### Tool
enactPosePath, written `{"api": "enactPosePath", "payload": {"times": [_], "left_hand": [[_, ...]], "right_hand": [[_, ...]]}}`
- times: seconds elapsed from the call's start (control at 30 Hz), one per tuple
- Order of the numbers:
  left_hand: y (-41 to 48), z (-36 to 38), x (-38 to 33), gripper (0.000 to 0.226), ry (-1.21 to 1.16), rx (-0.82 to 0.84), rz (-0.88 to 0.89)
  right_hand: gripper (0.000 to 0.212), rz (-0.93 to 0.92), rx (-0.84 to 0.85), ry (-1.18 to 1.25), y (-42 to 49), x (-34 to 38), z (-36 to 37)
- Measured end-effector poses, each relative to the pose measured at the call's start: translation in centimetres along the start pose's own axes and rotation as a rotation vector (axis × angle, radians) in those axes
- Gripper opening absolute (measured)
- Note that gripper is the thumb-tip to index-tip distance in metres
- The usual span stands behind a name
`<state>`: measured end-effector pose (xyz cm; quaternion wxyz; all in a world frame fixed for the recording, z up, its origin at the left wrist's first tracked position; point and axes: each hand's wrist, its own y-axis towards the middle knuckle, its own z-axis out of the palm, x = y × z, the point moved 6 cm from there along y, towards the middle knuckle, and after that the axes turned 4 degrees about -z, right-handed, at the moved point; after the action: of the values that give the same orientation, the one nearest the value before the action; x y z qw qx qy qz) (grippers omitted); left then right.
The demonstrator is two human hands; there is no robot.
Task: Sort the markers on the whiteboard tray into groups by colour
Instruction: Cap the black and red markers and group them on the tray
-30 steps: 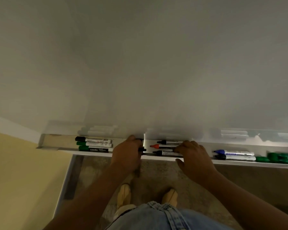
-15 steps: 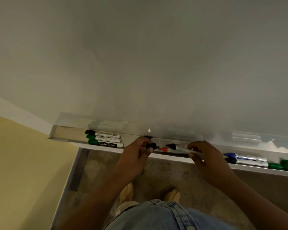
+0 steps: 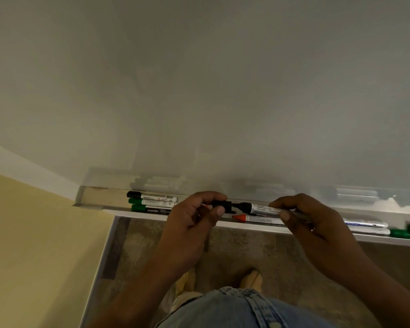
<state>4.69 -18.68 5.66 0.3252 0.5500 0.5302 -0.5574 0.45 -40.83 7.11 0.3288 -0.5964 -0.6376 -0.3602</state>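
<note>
The whiteboard tray [image 3: 90,200] ran along the bottom edge of the whiteboard [image 3: 199,91] and held several markers. At its left end three lay side by side: a black-capped marker [image 3: 152,197] nearest the board, a green-capped marker [image 3: 152,202] next to it, and a dark green marker [image 3: 149,209] at the front edge.

Above the middle of the tray, the left hand [image 3: 189,223] pinched a small black cap [image 3: 221,205] between thumb and fingers. The right hand [image 3: 303,221] gripped the white barrel of a black marker [image 3: 258,208], its black end touching or just beside the cap. A red-capped marker [image 3: 256,218] lay in the tray just below it, partly hidden by the right hand.

Further right, two white markers [image 3: 367,227] rested one in front of the other, their caps hidden behind the hand. At the far right edge lay blurred green markers [image 3: 407,232].
</note>
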Motion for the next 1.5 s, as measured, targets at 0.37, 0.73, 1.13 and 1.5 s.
{"api": "enactPosePath", "payload": {"times": [0.37,0.73,1.13,1.5], "left_hand": [[-0.8,0.9,-1.2,0.028,0.281,-0.003,0.084],[-1.7,2.3,-1.5,0.029,0.482,0.070,0.239],[-0.2,2.6,0.5,0.018,0.598,0.069,0.224],[5.7,2.2,8.0,0.020,0.377,-0.047,-0.064]], "right_hand": [[0.036,0.007,0.171,-0.298,0.5,0.8,3.5],[0.066,0.112,0.119,-0.423,1.1,0.1,5.0],[0.053,0.174,0.150,-0.322,1.4,-2.9,5.3],[0.028,0.355,-0.014,-0.302,0.8,-9.8,2.4]]}}
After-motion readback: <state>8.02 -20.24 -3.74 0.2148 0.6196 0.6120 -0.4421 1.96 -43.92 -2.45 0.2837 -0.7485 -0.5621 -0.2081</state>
